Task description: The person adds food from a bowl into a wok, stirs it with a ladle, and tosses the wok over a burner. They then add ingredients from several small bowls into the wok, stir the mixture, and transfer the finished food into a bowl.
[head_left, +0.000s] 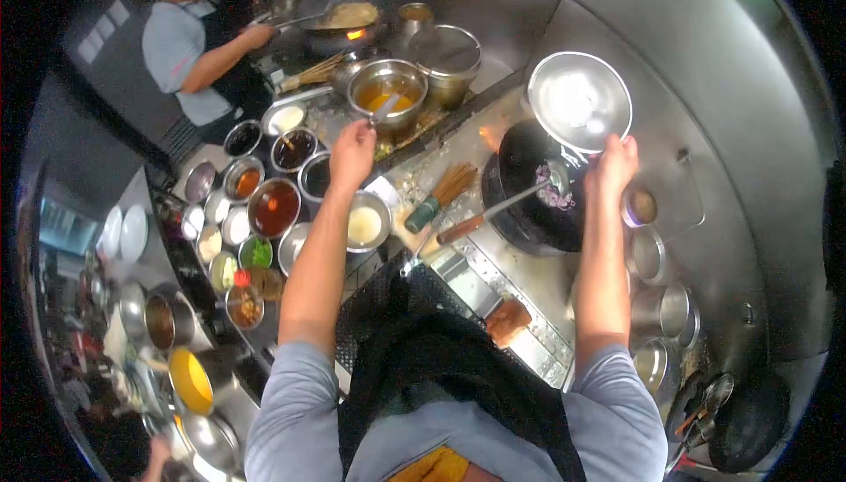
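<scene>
- Right hand (614,165) grips the rim of a shiny metal bowl (577,103), and it's tilted beside and partly over the black wok (520,152)!
- Chopped purple onion (555,196) sits in that wok, the wooden-handled ladle (460,230) dipping in among it.
- Over on the left, the left hand (354,154) has a metal utensil (386,109) angled at the bowl of yellow liquid (368,85).
- Bamboo brush (445,193) lies between the hands.
- Sauce bowls (274,207) crowd the left side; a co-worker (189,50) mans a flaming wok (339,40)!
</scene>
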The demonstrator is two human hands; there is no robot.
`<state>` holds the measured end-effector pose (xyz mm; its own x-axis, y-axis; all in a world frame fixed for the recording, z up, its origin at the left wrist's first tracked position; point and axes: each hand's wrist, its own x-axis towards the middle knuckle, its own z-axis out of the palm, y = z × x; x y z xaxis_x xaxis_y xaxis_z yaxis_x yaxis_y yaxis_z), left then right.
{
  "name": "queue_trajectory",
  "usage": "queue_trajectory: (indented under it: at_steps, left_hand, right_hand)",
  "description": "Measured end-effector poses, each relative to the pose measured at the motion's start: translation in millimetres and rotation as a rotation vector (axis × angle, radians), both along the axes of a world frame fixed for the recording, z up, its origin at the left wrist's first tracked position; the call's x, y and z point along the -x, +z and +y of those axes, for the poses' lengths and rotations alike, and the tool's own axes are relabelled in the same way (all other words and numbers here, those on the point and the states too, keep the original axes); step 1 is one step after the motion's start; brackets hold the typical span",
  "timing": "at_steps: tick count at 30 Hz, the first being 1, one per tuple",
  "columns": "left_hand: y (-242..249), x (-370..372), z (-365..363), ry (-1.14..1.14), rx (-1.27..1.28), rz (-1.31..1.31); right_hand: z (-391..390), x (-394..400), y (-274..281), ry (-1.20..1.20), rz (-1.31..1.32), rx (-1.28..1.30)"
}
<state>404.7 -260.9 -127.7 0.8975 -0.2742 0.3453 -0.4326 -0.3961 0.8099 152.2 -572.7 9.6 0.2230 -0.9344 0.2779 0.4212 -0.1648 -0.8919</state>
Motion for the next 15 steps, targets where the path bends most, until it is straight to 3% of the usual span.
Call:
queue_trajectory:
  at_steps: [2,6,8,10,11,12,13,15]
  left_hand:
    - [1,36,21,0.032,-0.09,0.03]
    - [-22,46,39,0.06,-0.044,0.106]
    - [-44,21,29,0.064,-0.141,0.076]
    - [-87,-35,3,0.042,-0.053,0.133]
    - [-98,-57,-11,0.162,-0.097,-0.023]
    - [-104,-69,-24,0.281,-0.138,-0.178]
    - [-95,-72,-35,0.308,-0.159,-0.104]
    - [-92,-95,-46,0.192,-0.252,-0.074]
  right_hand:
    - [22,34,-20,0.126,-0.061,-0.023]
    - [78,109,-41,0.085,0.039,-0.115]
    - [80,157,-69,0.078,0.195,-0.166]
    - [98,187,-77,0.043,0.097,-0.152]
    - [106,202,-75,0.036,0.131,-0.165]
    - [113,217,-72,0.026,0.166,-0.179]
    - [120,231,-71,-0.01,0.193,-0.163]
    - [127,256,-76,-0.063,0.223,-0.14]
